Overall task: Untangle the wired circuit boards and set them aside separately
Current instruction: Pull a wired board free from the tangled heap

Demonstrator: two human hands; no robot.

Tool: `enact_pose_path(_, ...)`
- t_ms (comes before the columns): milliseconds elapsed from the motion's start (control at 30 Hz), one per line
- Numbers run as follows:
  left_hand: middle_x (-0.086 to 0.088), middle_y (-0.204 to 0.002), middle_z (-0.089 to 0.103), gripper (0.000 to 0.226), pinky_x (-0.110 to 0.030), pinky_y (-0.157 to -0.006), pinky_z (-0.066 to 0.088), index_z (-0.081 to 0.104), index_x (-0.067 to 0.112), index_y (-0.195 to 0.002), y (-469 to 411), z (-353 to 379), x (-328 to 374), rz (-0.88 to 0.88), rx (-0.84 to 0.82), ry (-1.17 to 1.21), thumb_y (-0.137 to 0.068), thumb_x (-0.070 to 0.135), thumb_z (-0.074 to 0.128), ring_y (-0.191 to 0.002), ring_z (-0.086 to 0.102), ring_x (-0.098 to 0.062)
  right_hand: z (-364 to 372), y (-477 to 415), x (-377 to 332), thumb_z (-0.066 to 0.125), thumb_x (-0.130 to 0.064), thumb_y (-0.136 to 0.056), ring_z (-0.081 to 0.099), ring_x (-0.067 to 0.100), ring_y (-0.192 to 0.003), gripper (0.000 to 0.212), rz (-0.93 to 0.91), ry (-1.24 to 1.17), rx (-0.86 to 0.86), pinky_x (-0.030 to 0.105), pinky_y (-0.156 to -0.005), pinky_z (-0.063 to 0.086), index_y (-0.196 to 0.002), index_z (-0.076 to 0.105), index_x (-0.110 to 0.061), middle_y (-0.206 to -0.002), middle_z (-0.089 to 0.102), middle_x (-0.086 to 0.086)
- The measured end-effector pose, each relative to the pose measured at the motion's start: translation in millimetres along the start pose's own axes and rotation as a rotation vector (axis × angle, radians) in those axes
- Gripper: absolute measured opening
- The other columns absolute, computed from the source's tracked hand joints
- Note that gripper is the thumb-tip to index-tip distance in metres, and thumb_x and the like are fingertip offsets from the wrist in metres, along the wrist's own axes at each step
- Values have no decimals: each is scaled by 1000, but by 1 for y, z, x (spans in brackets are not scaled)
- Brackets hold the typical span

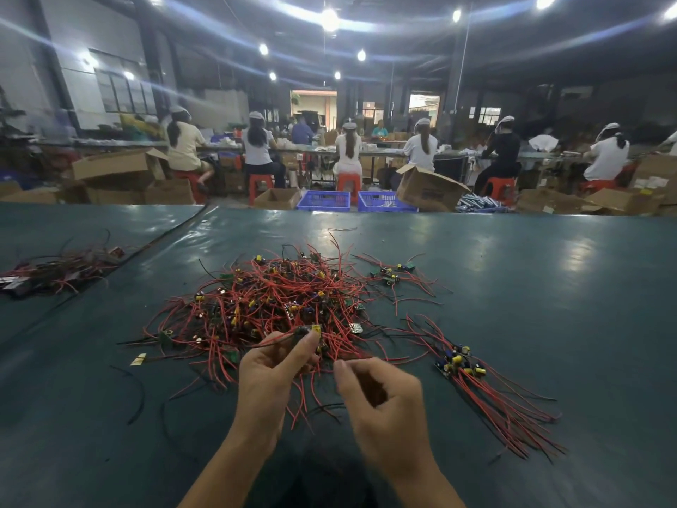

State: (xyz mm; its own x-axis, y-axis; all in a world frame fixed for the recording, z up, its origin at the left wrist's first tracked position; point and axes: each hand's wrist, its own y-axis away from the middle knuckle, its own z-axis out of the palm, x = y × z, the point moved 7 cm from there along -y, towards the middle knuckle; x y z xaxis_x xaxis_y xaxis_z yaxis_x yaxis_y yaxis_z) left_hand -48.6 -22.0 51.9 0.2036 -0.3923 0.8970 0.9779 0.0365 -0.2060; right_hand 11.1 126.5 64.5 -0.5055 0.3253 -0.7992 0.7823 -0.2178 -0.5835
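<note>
The dark counter (531,287) carries a tangled pile of red-wired circuit boards (278,298), with a straightened bundle (476,383) to its right. At the pile's near edge the left hand (273,364) has its fingers (306,342) pinching one small board (312,329). The right hand (381,397) is curled beside it, and I cannot tell whether it grips a wire.

Two hands (273,368), two crates (323,200) (blue)

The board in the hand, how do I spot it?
Find the big tangle of red wires on the green table. At its near edge the left hand pinches one small board. It alone is being held, yellow part showing.
</note>
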Motion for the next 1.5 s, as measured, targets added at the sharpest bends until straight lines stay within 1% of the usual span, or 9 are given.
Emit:
enact_pose_path(100,-5,-68,70,14,-21,-64,55,76,11,-68,3,12,2,46,-106,-78,-61,23,76,-67,69,-15,23,8,7,63,-43,-92,50,2,-52,21,268,-270,-70,17,-49,39,-88,78,-29,-62,65,-9)
enact_pose_path(200,-10,-78,72,16,-23,-69,55,71,2,-71,6,16,11,191,-161,-210,-68,13,83,-75,70,-19,14,8,18,60,-47,-82,40,9,-49,26,442,-411,102,24,-46,35,-82,77,-27,-53,49,-7)
enact_pose_path(367,-4,-64,62,21,-20,-63,47,63,9,-66,17,29,20,311,-250,-366,-75,25,73,-62,58,-9,4,8,26,71,-38,-75,44,4,-46,14,570,-556,210,18,-40,35,-75,77,-25,-64,65,-5)
enact_pose_path(467,-9,-61,59,34,-28,-64,48,59,9,-64,23,34,15,229,-295,-368,-79,39,66,-61,57,-17,7,8,29,74,-36,-70,48,7,-48,13,622,-598,185,20,-40,39,-71,77,-23,-62,61,0)
enact_pose_path(533,-5,-58,57,33,-30,-62,46,59,9,-63,23,37,10,174,-299,-402,-91,27,62,-60,55,-17,8,8,31,74,-35,-69,53,12,-52,14,627,-589,170,23,-45,45,-70,77,-21,-65,62,5)
enact_pose_path(867,12,-47,59,39,-13,-57,45,57,16,-61,27,47,-1,-40,-367,-438,-98,10,47,-49,55,3,15,9,39,70,-7,-86,69,23,-68,18,764,-687,168,30,-53,56,-70,78,-12,-84,76,15)
enact_pose_path(1100,4,-43,52,49,-20,-58,41,53,8,-50,31,48,-11,-113,-402,-517,-98,15,49,-45,48,-7,-6,3,58,67,-15,-89,39,6,-43,15,946,-690,283,16,-33,30,-85,78,-6,-58,54,-2)
enact_pose_path(1233,4,-40,53,55,-20,-58,41,52,6,-48,30,52,-15,-153,-488,-574,-99,27,50,-43,49,-7,-22,-6,69,61,-14,-93,32,6,-47,17,970,-801,354,14,-30,27,-100,69,-1,-54,56,-6)
enact_pose_path(1500,-3,-44,57,55,-33,-61,48,57,15,-43,27,50,-10,39,-567,-515,-82,53,55,-44,53,-14,-24,-10,73,52,-11,-98,37,1,-33,21,921,-1017,408,13,-29,25,-81,63,-6,-68,70,-1)
